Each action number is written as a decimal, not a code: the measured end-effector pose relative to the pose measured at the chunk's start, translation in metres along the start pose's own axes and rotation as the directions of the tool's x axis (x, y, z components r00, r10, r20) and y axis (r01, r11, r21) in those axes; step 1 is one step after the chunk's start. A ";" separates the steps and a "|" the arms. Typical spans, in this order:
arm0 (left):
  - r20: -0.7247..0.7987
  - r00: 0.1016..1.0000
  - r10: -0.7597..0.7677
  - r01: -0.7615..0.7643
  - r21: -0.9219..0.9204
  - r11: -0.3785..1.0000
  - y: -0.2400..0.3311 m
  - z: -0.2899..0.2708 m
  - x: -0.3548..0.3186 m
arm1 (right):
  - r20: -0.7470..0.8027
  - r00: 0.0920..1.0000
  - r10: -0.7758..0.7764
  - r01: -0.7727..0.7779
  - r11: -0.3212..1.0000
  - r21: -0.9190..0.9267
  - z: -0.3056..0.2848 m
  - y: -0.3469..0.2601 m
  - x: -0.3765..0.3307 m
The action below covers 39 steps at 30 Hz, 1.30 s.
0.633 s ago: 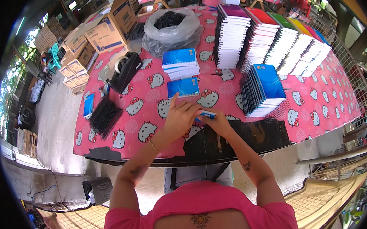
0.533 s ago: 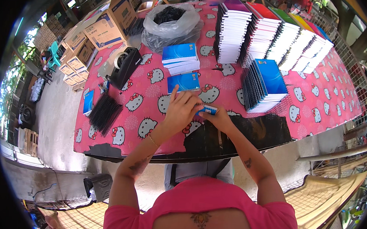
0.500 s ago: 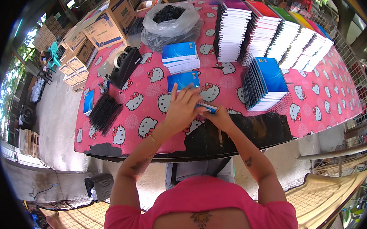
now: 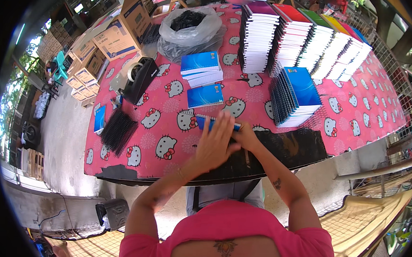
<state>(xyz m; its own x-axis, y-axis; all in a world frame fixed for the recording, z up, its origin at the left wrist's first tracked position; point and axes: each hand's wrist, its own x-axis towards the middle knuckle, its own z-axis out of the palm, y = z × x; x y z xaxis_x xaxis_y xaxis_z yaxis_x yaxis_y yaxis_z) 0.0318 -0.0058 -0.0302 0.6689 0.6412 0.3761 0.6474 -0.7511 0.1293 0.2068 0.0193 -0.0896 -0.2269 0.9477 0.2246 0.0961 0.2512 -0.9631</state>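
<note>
A small blue notebook [image 4: 201, 122] lies at the near side of the table, with a row of binding holes or coils along its far edge. My left hand [image 4: 216, 140] rests flat across it, fingers stretched out and covering most of its cover. At the notebook's right end, my right hand [image 4: 246, 137] is closed, its fingers gripping that end. Just beyond lies another blue notebook [image 4: 205, 96], flat. Behind that one sits a low stack of blue notebooks [image 4: 201, 63]. To the right of my hands stands a taller stack of blue notebooks [image 4: 303, 89] with black coils.
Black binding coils [image 4: 118, 131] and a blue booklet [image 4: 100, 118] lie at left, near a black tape dispenser [image 4: 141, 81]. A plastic bag [image 4: 190, 34] of black coils stands farther back, beside cardboard boxes [image 4: 115, 37]. Tall stacks of coloured notebooks [image 4: 259, 38] fill the far right.
My left hand has come nearer and to the right, off the flat blue notebook and onto the one at the near side, which now shows more of its cover. My right hand has barely moved.
</note>
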 end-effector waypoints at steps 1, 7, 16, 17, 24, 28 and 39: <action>-0.012 1.000 0.011 -0.010 0.027 1.000 -0.005 0.000 0.007 | 0.004 0.998 -0.069 0.069 0.996 0.048 0.002 -0.001 0.000; -0.050 0.997 0.055 -0.054 0.019 0.998 -0.002 0.013 -0.007 | -0.031 0.999 0.027 -0.029 0.997 -0.070 -0.002 -0.009 0.005; -0.272 0.960 -0.064 0.036 -0.107 0.994 -0.009 -0.003 0.017 | 0.011 0.998 0.059 -0.059 0.998 0.010 -0.001 -0.015 0.001; -0.236 0.970 -0.060 0.029 -0.133 0.991 -0.019 -0.003 0.019 | 0.020 0.996 0.088 -0.085 0.990 -0.111 -0.004 -0.032 0.002; -0.277 0.960 -0.027 -0.036 -0.220 0.975 -0.031 0.002 0.029 | -0.029 0.997 0.068 -0.070 0.995 -0.068 -0.052 -0.068 -0.016; -0.305 0.952 -0.013 -0.057 -0.221 0.974 -0.029 0.001 0.031 | 0.005 0.997 0.082 -0.080 0.978 -0.195 -0.056 -0.069 -0.013; -0.212 0.975 0.066 -0.131 -0.313 0.941 -0.010 -0.049 0.052 | -0.363 0.899 -0.243 0.058 0.890 -0.452 -0.041 -0.105 -0.018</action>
<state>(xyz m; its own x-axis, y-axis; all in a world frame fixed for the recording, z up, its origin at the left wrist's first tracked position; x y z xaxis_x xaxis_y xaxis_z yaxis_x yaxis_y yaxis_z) 0.0420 0.0277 0.0336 0.6170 0.5425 0.5701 0.4069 -0.8400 0.3590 0.2407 -0.0156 0.0134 0.1248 0.8627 0.4901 0.5106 0.3676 -0.7772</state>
